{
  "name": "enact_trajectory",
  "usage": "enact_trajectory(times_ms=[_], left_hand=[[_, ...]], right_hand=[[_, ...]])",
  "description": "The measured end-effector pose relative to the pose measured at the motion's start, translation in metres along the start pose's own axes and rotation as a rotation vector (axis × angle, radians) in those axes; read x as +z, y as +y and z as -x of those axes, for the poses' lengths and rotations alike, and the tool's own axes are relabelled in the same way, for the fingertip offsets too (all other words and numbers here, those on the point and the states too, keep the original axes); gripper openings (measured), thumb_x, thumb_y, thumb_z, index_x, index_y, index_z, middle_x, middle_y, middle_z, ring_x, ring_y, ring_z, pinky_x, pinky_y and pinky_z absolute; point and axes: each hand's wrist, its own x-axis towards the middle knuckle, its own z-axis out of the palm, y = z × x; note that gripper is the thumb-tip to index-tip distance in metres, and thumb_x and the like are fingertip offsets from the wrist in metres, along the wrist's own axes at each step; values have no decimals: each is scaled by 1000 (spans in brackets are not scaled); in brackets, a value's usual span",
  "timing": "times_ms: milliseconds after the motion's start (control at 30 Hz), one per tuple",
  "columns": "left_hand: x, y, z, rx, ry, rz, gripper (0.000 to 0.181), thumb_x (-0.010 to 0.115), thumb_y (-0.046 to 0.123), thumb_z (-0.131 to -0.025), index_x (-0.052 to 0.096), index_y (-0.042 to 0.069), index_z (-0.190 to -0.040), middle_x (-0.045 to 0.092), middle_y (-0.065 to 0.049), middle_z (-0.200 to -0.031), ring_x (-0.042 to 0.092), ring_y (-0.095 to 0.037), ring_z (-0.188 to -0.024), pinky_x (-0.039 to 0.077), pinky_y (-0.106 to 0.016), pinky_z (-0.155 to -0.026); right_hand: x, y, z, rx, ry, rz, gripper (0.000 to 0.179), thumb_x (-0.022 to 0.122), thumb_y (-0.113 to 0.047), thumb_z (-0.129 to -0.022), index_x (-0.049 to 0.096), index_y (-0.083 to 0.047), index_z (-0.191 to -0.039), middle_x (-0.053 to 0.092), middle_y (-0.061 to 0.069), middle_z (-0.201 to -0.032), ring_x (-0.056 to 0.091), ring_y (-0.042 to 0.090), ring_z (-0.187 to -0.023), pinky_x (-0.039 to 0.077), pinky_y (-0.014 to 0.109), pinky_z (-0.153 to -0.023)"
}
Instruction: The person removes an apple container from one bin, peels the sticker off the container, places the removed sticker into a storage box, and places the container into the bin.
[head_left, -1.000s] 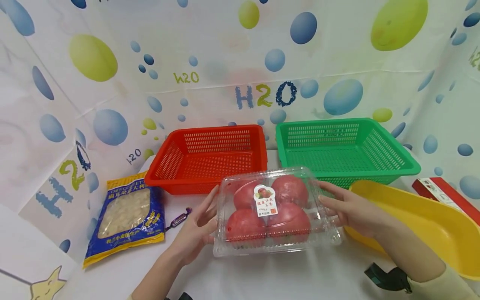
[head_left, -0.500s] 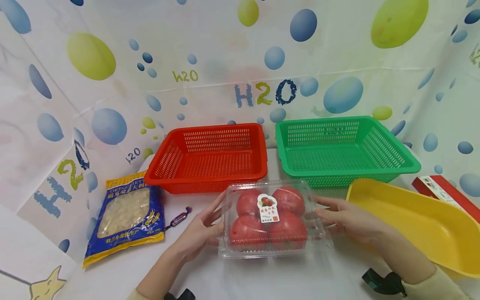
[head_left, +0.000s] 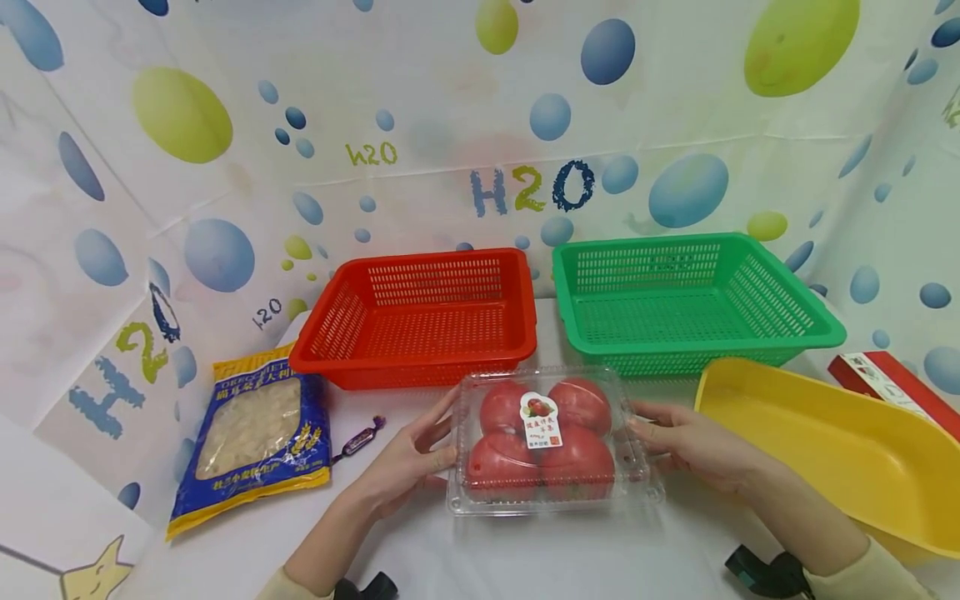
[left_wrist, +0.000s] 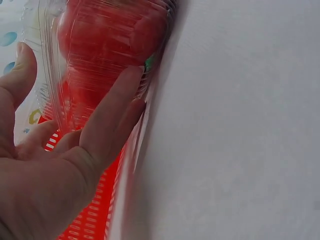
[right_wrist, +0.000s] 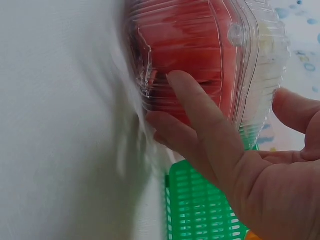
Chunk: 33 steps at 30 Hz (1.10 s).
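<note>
A clear plastic clamshell box (head_left: 633,492) with several round red fruits (head_left: 577,454) and a white label (head_left: 541,421) rests on the white table at front centre. My left hand (head_left: 408,458) is at its left side. In the left wrist view, the fingers (left_wrist: 107,112) of that hand lie nearly straight along the box wall, with the thumb apart from it. On the opposite side is my right hand (head_left: 697,442). Its extended fingers (right_wrist: 200,107) touch the wall in the right wrist view, and its thumb is near the lid's rim.
Behind the box stand a red basket (head_left: 420,367) and a green basket (head_left: 705,346). A blue and yellow pasta bag (head_left: 251,442) and a purple-wrapped candy (head_left: 358,439) lie on the left. At right are a yellow tub (head_left: 832,450) and a red-and-white box (head_left: 900,387).
Both hands have brought the fruit box down onto the table and slightly to the right. Over the last half second it has shifted only a little.
</note>
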Motion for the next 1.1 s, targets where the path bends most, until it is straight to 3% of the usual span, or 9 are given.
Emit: enact_trajectory(times_ms=[267, 500, 633, 867, 1100], left_hand=[[-1, 1, 0, 15, 18, -3, 86, 71, 18, -96, 18, 22, -163, 17, -22, -165, 23, -50, -145, 47, -61, -98], [0, 4, 3, 19, 88, -74, 81, 70, 13, -96, 23, 17, -162, 24, -22, -162, 36, -49, -139, 49, -53, -100], [4, 6, 4, 88, 154, -201, 81, 71, 14, -95, 26, 16, -161, 28, -17, -162, 39, -44, -139, 45, -51, -105], [18, 12, 2, 211, 284, -433, 88, 80, 20, -88, 31, 25, -160, 30, -6, -163, 34, -36, -145, 41, -53, -107], [33, 16, -4, 262, 309, -579, 85, 85, 28, -82, 42, 27, -155, 30, -4, -163, 31, -32, -147, 42, -56, -105]], right_hand=[[4, -2, 2, 43, 48, -1, 72, 52, -31, -107, 21, 16, -152, 35, 32, -152, 49, 43, -129, 53, 47, -97], [1, -10, 6, 27, 102, 14, 75, 56, -32, -105, 16, 4, -158, 24, 31, -158, 43, 44, -133, 49, 52, -101], [-5, -22, 15, -28, 109, 82, 73, 58, -30, -103, 20, 0, -159, 28, 28, -158, 43, 43, -135, 50, 51, -100], [-12, -53, 19, -187, 180, 326, 66, 62, -28, -101, 33, -6, -157, 52, 21, -145, 47, 40, -133, 46, 59, -101], [0, -72, -4, -226, 112, 330, 68, 69, -27, -97, 39, -9, -155, 56, 18, -142, 52, 37, -132, 50, 53, -99]])
